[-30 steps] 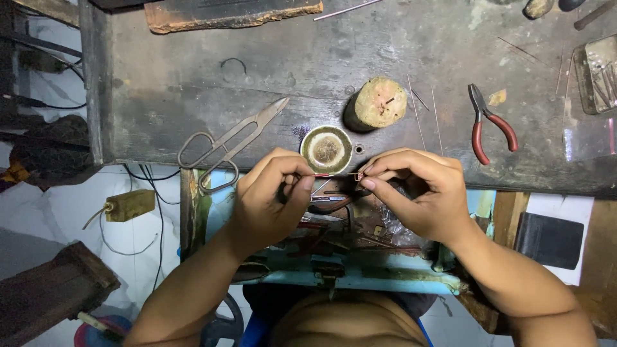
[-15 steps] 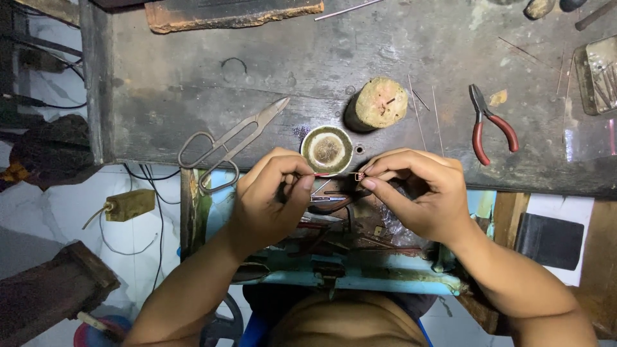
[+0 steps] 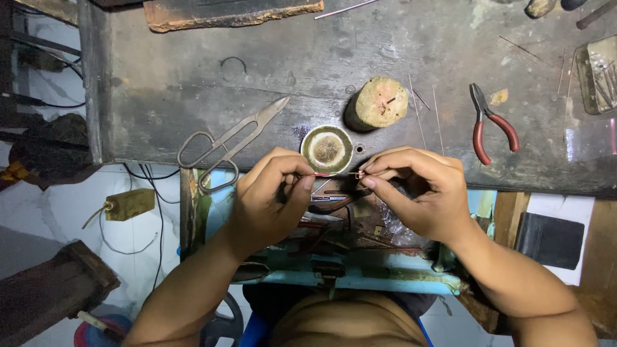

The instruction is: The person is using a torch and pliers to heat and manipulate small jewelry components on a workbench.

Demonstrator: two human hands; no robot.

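Left hand [image 3: 267, 202]: pinched shut on one end of a thin reddish wire [image 3: 334, 175], thumb and forefinger closed. Right hand [image 3: 418, 193]: fingertips pinched on the wire's other end, where a small coppery piece sits. Wire: held level between both hands, just over the near edge of the dark worn surface [image 3: 308, 71]. Round tin [image 3: 326, 148]: on the surface, just beyond the wire. Wooden stump [image 3: 380, 103]: beside the tin, farther back. Metal shears [image 3: 230, 142]: left of the tin, handle loops overhanging the edge. Red-handled pliers [image 3: 491, 125]: well to the right. Light-blue tray [image 3: 360, 279]: below the hands, holding small scraps.
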